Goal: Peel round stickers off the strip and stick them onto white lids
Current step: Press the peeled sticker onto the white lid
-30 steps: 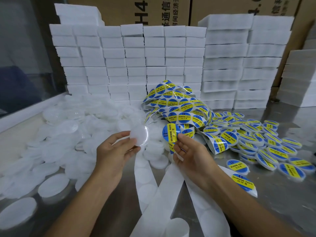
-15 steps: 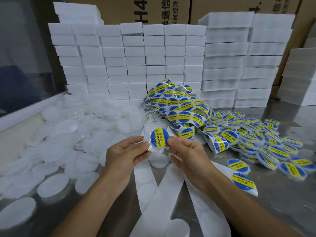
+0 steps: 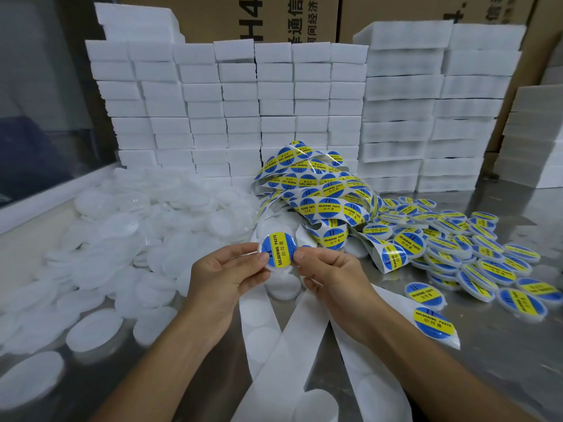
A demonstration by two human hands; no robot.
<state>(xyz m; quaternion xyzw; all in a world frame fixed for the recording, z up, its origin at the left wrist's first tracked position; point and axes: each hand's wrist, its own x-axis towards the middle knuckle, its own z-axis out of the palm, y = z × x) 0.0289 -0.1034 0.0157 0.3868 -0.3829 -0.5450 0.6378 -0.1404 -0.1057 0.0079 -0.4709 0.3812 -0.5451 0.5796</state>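
We cannot see the lid (image 3: pixel 277 254) rim where the left hand (image 3: pixel 227 274) and right hand (image 3: pixel 330 274) cover it. The cardboard cartons (image 3: pixel 274 16) are cut off at top. Left-side loose lids (image 3: pixel 122 233) are blurred.

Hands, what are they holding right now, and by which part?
A stickered white lid, pinched at its left edge by the left hand and its right edge by the right hand.
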